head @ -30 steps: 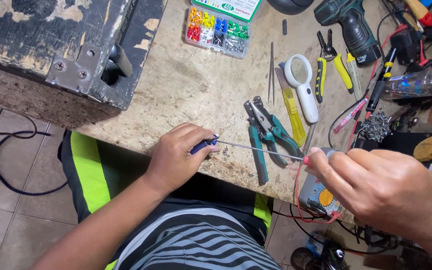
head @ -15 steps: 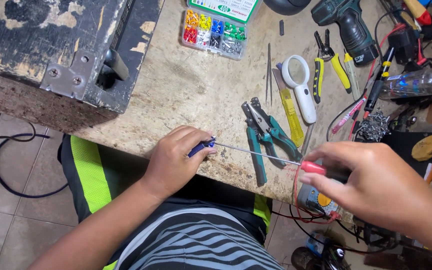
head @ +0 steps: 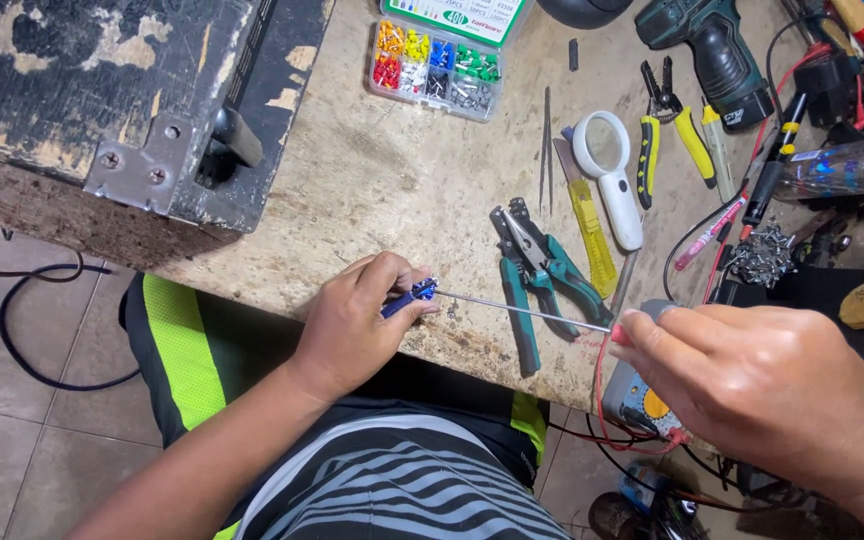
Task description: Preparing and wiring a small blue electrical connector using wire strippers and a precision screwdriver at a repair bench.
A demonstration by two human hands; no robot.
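My left hand (head: 352, 325) rests at the near edge of the stone bench and pinches the blue handle of a thin screwdriver (head: 410, 297). Its long steel shaft runs to the right, just above the bench. My right hand (head: 762, 390) is closed around a red-tipped probe (head: 620, 335), which meets the far end of the shaft. A red wire drops from it to a grey meter with an orange dial (head: 642, 405), half hidden under that hand.
Green crimping pliers (head: 542, 275), a yellow cutter (head: 592, 230), a magnifying glass (head: 607, 170), tweezers (head: 546, 150) and yellow-handled strippers (head: 667, 130) lie behind the shaft. A box of coloured ferrules (head: 437, 65), a cordless drill (head: 717, 50) and a worn black case (head: 102, 90) sit further back.
My right hand has dipped slightly and closed tighter on the red probe at the shaft's end. The left hand keeps the same hold on the screwdriver.
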